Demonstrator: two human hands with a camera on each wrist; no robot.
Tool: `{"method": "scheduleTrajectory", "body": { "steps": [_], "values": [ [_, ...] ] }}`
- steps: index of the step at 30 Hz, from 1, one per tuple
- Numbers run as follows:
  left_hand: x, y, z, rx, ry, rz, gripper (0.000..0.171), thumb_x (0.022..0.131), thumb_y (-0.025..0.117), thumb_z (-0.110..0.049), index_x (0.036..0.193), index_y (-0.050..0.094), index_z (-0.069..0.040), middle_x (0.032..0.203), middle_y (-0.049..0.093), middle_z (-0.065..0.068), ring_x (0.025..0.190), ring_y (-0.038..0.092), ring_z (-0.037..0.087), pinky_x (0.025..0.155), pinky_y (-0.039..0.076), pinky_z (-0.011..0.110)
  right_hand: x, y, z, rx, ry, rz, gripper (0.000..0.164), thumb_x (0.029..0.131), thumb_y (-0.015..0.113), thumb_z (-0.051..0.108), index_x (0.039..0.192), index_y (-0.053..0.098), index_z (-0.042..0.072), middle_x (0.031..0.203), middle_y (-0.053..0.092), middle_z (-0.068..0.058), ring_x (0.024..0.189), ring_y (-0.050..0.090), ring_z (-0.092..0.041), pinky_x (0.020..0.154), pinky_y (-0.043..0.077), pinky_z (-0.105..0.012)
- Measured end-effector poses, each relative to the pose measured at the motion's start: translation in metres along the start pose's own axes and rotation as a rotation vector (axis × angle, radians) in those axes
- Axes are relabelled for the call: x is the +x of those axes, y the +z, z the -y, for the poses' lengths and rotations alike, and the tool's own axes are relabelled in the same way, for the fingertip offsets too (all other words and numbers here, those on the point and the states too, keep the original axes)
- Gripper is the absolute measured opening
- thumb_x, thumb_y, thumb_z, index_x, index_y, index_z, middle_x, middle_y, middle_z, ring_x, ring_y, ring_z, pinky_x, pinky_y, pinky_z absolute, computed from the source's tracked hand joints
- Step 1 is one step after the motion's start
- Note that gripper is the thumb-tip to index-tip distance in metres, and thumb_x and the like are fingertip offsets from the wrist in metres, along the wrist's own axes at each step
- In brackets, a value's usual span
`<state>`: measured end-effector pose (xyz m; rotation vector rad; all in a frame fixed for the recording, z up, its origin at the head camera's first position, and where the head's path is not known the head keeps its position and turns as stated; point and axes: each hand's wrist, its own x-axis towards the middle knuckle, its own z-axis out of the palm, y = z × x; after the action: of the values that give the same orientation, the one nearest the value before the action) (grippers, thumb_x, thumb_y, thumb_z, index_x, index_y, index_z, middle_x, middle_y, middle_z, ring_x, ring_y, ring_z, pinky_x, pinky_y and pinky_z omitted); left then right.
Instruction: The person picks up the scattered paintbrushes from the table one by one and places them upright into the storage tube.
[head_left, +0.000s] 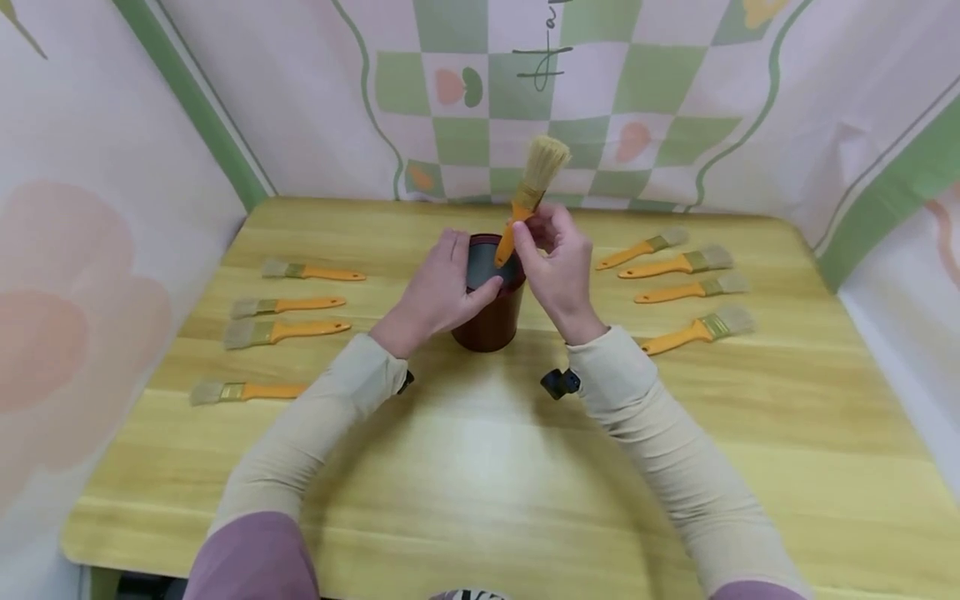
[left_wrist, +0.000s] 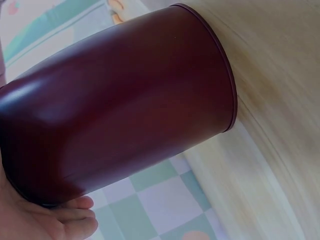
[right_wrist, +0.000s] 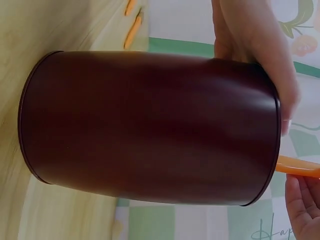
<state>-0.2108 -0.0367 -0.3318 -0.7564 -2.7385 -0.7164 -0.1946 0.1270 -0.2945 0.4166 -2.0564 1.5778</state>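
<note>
A dark red, open-topped round container [head_left: 487, 325] stands upright on the wooden table. My left hand [head_left: 442, 292] holds it at the top, fingers along its left side and thumb across the near rim. Between the thumb and fingers of my right hand [head_left: 558, 258] is a paintbrush [head_left: 540, 171], pinched by its orange handle. Its pale bristles point up, and the handle end tilts down over the container's mouth. From the right wrist, the handle [right_wrist: 300, 166] shows at the container's rim. The container [left_wrist: 125, 100] fills much of the left wrist view.
Several orange-handled brushes [head_left: 322, 273] lie in a column on the left of the table [head_left: 487, 483], bristles to the left. More brushes [head_left: 652, 265] lie on the right, bristles to the right. A patterned cloth [head_left: 540, 50] hangs behind the table's far edge.
</note>
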Motion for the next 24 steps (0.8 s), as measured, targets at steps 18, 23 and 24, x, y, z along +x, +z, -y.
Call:
{"method": "scheduleTrajectory", "body": {
  "steps": [18,23,24],
  "values": [
    [0.001,-0.002,0.001,-0.003,-0.026,0.034,0.072,0.091,0.051,-0.051,0.133,0.039,0.006,0.118,0.048,0.019,0.092,0.051,0.027,0.084,0.05,0.037,-0.009,-0.001,-0.004,-0.148,-0.011,0.041,0.019,0.088,0.064,0.006,0.101,0.061,-0.008,0.088,0.071,-0.022,0.075,0.068,-0.014,0.072,0.049,-0.008],
    [0.001,-0.002,0.001,0.007,-0.043,0.057,0.074,0.092,0.049,-0.052,0.136,0.036,0.006,0.122,0.048,0.02,0.094,0.051,0.027,0.084,0.05,0.036,-0.011,0.0,-0.008,-0.163,-0.008,0.045,0.023,0.088,0.063,0.006,0.106,0.06,-0.009,0.089,0.072,-0.024,0.08,0.071,-0.032,0.074,0.053,-0.014],
    [0.001,-0.002,0.001,0.009,-0.047,0.063,0.075,0.092,0.049,-0.052,0.137,0.036,0.006,0.124,0.048,0.021,0.095,0.052,0.027,0.085,0.05,0.037,-0.012,0.001,-0.009,-0.174,-0.004,0.04,0.023,0.088,0.063,0.005,0.106,0.06,-0.009,0.09,0.072,-0.024,0.082,0.071,-0.033,0.074,0.055,-0.017]
  ]
}}
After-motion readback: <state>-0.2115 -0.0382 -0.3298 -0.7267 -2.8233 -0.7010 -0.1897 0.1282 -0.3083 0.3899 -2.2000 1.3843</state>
